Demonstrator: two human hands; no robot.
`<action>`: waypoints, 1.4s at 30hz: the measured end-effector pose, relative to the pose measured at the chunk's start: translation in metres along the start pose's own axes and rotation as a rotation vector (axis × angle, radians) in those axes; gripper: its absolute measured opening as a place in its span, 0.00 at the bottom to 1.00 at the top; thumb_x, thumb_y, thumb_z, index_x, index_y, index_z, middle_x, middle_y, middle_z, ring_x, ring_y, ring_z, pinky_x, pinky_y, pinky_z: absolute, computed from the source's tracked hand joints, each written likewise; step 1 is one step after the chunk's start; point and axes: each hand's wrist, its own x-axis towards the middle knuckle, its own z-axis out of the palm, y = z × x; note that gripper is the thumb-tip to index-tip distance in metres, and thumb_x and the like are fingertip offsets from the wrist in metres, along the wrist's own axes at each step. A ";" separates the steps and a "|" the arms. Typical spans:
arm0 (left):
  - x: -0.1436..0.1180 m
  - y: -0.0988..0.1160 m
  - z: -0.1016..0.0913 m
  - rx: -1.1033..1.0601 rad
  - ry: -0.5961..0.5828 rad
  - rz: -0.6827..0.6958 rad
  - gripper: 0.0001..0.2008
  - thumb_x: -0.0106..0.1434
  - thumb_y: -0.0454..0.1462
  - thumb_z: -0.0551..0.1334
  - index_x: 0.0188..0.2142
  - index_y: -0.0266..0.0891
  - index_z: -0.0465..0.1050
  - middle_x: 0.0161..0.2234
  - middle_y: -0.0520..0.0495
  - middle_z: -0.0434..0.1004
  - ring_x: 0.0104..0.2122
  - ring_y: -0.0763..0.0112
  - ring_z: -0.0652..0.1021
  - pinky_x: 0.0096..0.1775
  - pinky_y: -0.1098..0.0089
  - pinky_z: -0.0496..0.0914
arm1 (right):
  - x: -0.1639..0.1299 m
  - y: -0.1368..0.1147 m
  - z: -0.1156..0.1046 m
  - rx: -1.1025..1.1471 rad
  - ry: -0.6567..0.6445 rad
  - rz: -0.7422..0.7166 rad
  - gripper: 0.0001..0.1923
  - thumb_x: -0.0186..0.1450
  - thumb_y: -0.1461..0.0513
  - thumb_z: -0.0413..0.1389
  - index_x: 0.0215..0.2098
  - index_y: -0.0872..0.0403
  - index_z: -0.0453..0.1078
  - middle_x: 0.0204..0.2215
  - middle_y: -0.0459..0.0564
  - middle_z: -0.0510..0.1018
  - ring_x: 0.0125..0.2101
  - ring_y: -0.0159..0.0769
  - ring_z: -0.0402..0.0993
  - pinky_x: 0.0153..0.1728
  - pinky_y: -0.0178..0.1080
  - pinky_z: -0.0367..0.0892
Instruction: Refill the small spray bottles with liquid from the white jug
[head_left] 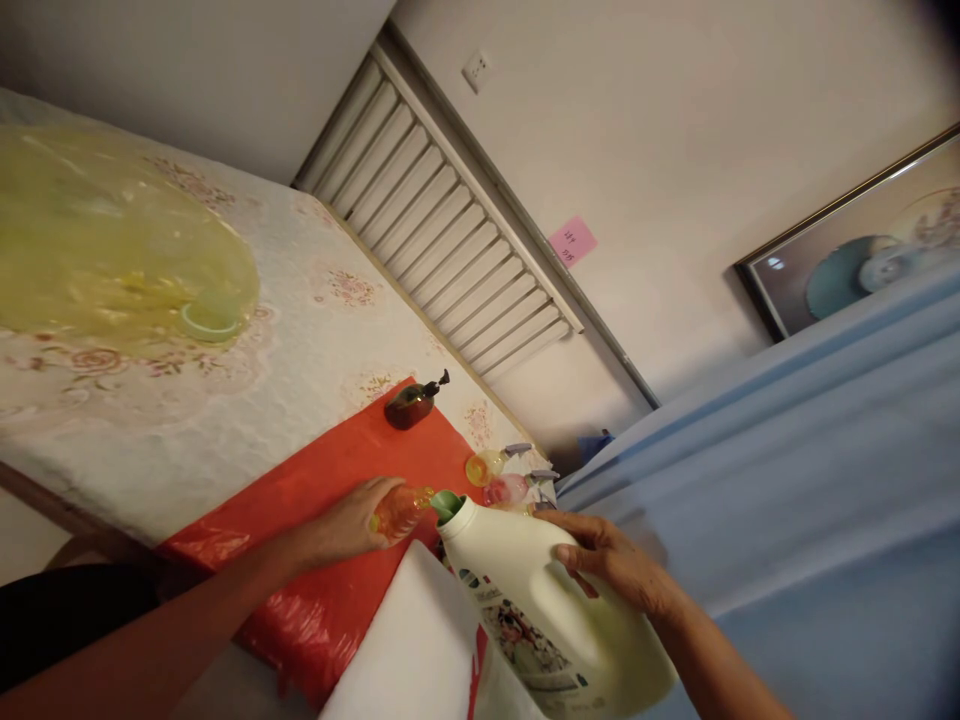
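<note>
My left hand [371, 515] is closed round a small clear bottle [401, 512] with orange colouring, its neck pointing at the jug's mouth. My right hand [611, 560] grips the handle of a large cream laundry detergent jug [555, 620], which has a printed flower label. A green spout [448, 507] sits in the jug's uncapped opening, close against the bottle's neck. Whether the two touch, or liquid passes between them, I cannot tell. Beneath my left hand lies a red plastic sheet [352, 455]. A white box-like block [412, 640] stands beside the jug.
A dark pump bottle [410, 405] stands on the red sheet. Yellow [484, 467] and pink [506, 489] bottles cluster behind the jug. On the floral tablecloth [300, 300] lies a yellow plastic bag [112, 240]. A radiator [450, 230] and a blue curtain [787, 450] border the table.
</note>
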 end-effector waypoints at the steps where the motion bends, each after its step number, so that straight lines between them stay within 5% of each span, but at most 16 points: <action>1: 0.000 0.000 0.000 -0.002 -0.002 0.006 0.23 0.54 0.47 0.63 0.47 0.42 0.71 0.50 0.42 0.77 0.51 0.50 0.76 0.51 0.57 0.71 | 0.000 0.000 0.000 0.000 -0.002 -0.001 0.29 0.61 0.51 0.60 0.58 0.54 0.70 0.25 0.44 0.70 0.19 0.25 0.56 0.17 0.29 0.56; 33: 0.001 -0.010 0.005 -0.020 -0.023 -0.010 0.30 0.56 0.49 0.64 0.55 0.41 0.66 0.54 0.40 0.73 0.54 0.49 0.73 0.52 0.56 0.70 | -0.001 -0.007 -0.001 0.003 0.001 0.020 0.30 0.60 0.49 0.61 0.56 0.54 0.71 0.21 0.41 0.67 0.17 0.25 0.56 0.17 0.30 0.54; 42: 0.004 -0.010 0.005 0.002 -0.003 0.035 0.26 0.57 0.53 0.62 0.51 0.43 0.69 0.49 0.42 0.76 0.48 0.51 0.77 0.47 0.57 0.72 | 0.000 -0.009 0.001 0.001 0.004 0.023 0.30 0.59 0.50 0.61 0.56 0.55 0.71 0.21 0.41 0.67 0.17 0.24 0.55 0.16 0.30 0.53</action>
